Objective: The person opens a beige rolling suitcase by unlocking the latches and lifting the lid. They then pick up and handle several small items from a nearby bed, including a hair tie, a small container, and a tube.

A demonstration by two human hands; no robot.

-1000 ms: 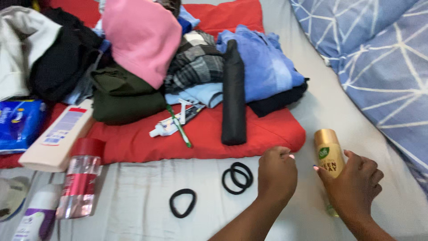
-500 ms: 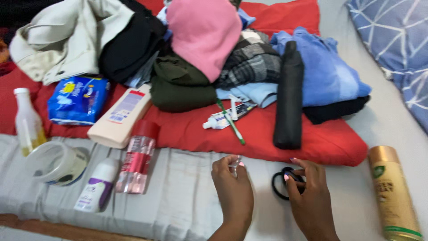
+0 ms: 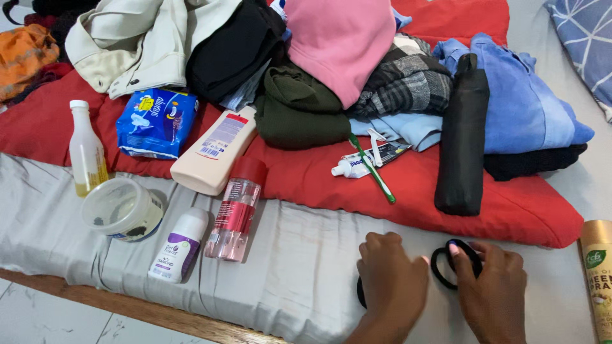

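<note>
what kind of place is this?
Most likely a bedroom: a bed with a grey sheet, a blue patterned pillow, piled clothes and toiletries such as a lotion bottle. The hands handle black hair ties.

Both hands showing bare: left hand [image 3: 393, 280] and right hand [image 3: 491, 290], no gloves, no rings, no watch or bracelet. Forearms entering at the bottom edge, sleeves not showing. Fingers [image 3: 454, 250] on the right wearing light pink polish, nails kept short to medium. One pale nail also showing on the left hand. Rest of the body out of view.
</note>
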